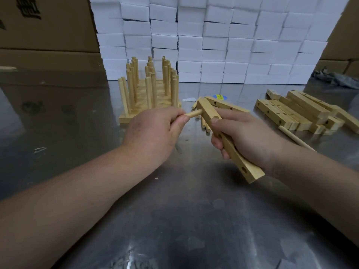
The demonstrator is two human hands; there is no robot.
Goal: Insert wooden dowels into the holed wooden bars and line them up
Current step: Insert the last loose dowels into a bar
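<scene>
Left hand [155, 131] pinches dowel [194, 113] against bar [223, 136] gripped by right hand [246, 138]; finished rows [149, 90] beyond left hand.

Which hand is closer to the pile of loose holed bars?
Right. The right hand, gripping a bar, is just left of the pile; the left hand, pinching a dowel, is farther left.

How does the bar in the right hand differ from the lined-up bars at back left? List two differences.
The held bar is tilted in the right hand; the lined-up bars lie flat on the table. The held bar shows empty holes; the lined-up bars carry upright dowels. Both are pale wood.
</scene>
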